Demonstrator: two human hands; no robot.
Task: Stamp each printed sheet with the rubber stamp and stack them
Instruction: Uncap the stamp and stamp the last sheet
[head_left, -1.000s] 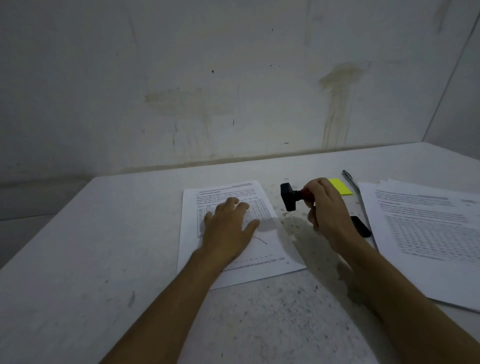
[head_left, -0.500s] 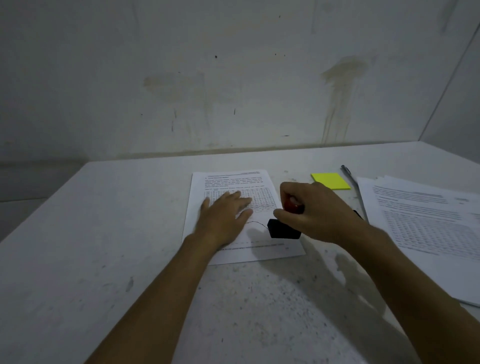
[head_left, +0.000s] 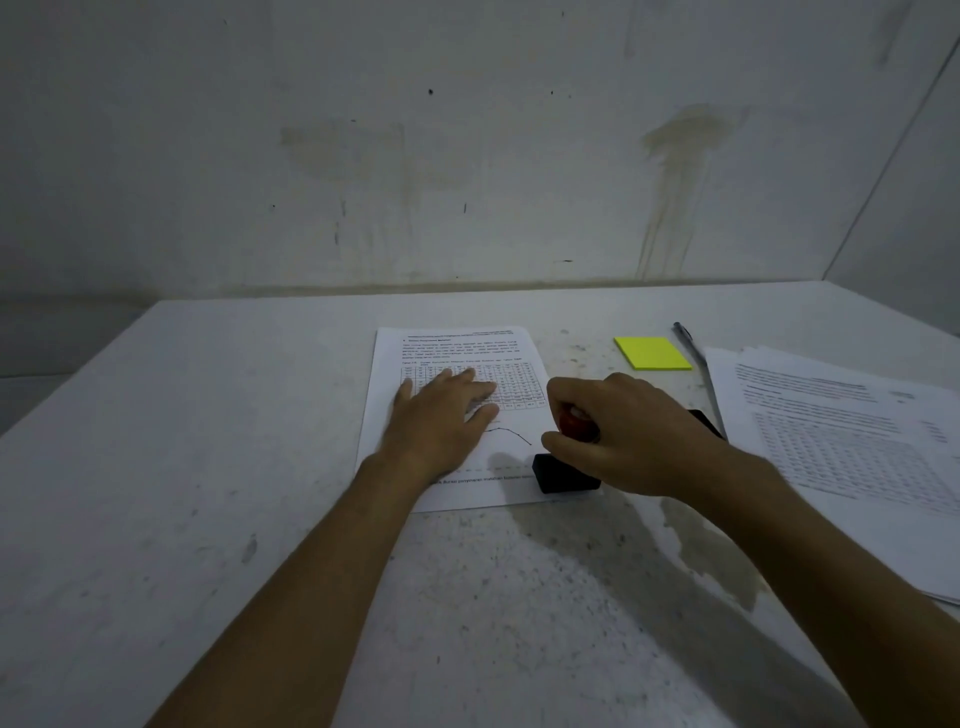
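Note:
A printed sheet (head_left: 447, 343) with text, a table and a line graph lies on the table in front of me. My left hand (head_left: 447, 415) rests flat on its middle, fingers straight. My right hand (head_left: 623, 431) grips the red handle of the rubber stamp (head_left: 563, 473), whose black base sits down on the sheet's lower right corner. A stack of printed sheets (head_left: 841, 431) lies at the right.
A yellow sticky-note pad (head_left: 652, 353) and a pen (head_left: 696, 358) lie beyond my right hand. A black object (head_left: 704, 421), partly hidden by my wrist, sits beside the stack. The grey table (head_left: 208, 467) meets stained walls at the back and right.
One second ago my right hand held the stamp in the air right of the sheet. It came down onto the sheet's lower right corner and stays there. My left hand has kept its place.

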